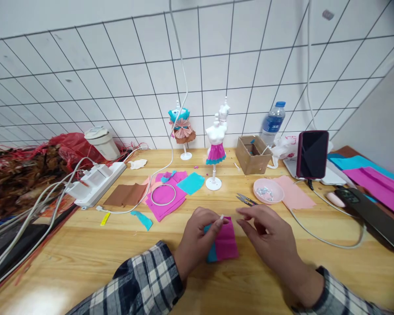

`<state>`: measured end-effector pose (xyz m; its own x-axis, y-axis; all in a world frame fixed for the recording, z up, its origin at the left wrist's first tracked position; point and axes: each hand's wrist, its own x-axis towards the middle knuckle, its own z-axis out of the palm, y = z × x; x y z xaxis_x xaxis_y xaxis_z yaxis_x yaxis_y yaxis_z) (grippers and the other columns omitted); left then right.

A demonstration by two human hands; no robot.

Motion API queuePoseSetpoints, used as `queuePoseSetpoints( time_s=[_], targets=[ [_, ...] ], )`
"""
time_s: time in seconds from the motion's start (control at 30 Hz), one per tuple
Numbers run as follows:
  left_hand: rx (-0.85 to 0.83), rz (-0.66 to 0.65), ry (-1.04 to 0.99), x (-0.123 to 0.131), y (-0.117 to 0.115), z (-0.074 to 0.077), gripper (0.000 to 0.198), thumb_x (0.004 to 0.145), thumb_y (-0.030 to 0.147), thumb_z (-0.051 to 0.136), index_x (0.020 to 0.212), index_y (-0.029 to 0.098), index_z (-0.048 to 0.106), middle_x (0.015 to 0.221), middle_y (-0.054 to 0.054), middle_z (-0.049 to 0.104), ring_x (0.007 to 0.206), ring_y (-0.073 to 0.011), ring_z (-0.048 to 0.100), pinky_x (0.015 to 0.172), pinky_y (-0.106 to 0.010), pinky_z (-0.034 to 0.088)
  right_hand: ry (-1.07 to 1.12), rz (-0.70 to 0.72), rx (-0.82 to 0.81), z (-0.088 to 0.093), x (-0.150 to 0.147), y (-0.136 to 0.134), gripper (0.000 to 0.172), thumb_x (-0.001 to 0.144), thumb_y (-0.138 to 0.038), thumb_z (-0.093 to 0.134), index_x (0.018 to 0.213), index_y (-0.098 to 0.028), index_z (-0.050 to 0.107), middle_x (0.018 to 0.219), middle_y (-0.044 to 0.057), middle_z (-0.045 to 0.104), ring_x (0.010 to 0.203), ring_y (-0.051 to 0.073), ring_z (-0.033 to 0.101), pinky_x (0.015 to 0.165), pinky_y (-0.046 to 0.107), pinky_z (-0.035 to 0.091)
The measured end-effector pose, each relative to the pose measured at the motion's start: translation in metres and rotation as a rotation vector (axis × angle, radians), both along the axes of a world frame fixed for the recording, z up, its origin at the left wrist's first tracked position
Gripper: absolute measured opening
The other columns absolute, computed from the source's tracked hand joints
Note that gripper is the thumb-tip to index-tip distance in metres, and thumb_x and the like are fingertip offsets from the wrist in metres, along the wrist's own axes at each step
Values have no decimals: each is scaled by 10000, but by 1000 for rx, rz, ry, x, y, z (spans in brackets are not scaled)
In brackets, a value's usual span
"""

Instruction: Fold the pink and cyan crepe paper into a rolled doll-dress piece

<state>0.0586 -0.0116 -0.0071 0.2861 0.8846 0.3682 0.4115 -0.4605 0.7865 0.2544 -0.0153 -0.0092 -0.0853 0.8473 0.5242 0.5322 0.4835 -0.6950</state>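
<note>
Between thumb and index finger, my left hand (pixel 202 232) pinches the top edge of a piece of magenta and blue fabric (pixel 227 243), which hangs down to the right of the fingers. A small pale tip shows at the pinch; what it is I cannot make out. Just right of the fabric, my right hand (pixel 271 232) is raised with thumb and index finger apart, and nothing visible lies between them. Behind the hands stands a small white mannequin (pixel 216 132) in a magenta skirt with blue trim. Scissors (pixel 246 199) lie beyond my right hand, beside a pink bowl (pixel 279 194) of small shiny pieces.
Magenta sheets (pixel 160 210), a metal ring (pixel 163 194), a brown sheet (pixel 126 195) and blue scraps (pixel 142 220) lie left. A power strip (pixel 98 186) with cables is farther left. A cardboard box (pixel 252 158), bottle (pixel 274 120) and phones (pixel 312 155) stand or lie right.
</note>
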Motion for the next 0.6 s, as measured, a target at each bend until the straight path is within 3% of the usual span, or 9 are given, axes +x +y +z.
queuePoseSetpoints(
  time_s=[0.07, 0.13, 0.4, 0.6],
  targets=[
    [-12, -27, -8, -2, -2, 0, 283, 958, 363, 489, 937, 220, 731, 881, -56, 705, 872, -191, 607, 815, -357, 461, -134, 59, 153, 2, -1, -4, 195, 886, -227, 629, 1051, -281, 717, 855, 29, 698, 729, 159, 641, 654, 283, 521],
    [8, -59, 7, -3, -4, -1, 288, 956, 375, 484, 974, 224, 728, 926, -69, 699, 903, -203, 600, 816, -364, 460, -218, 68, 199, 3, -3, -7, 198, 895, -204, 621, 1052, -272, 720, 871, 39, 714, 797, 177, 654, 712, 303, 524],
    [107, -20, 252, -2, -10, 4, 234, 946, 270, 489, 901, 232, 715, 876, -45, 700, 845, -197, 559, 779, -397, 345, -295, 69, 201, -1, -4, -8, 137, 906, -218, 616, 966, -251, 735, 867, 34, 727, 772, 161, 655, 699, 282, 514],
    [193, -14, 425, -2, -14, 11, 195, 915, 227, 511, 870, 221, 701, 865, -34, 713, 828, -200, 540, 761, -415, 285, -328, 136, 97, 1, -5, -8, 147, 917, -249, 582, 899, -224, 726, 827, 28, 709, 743, 147, 643, 668, 263, 492]
  ],
)
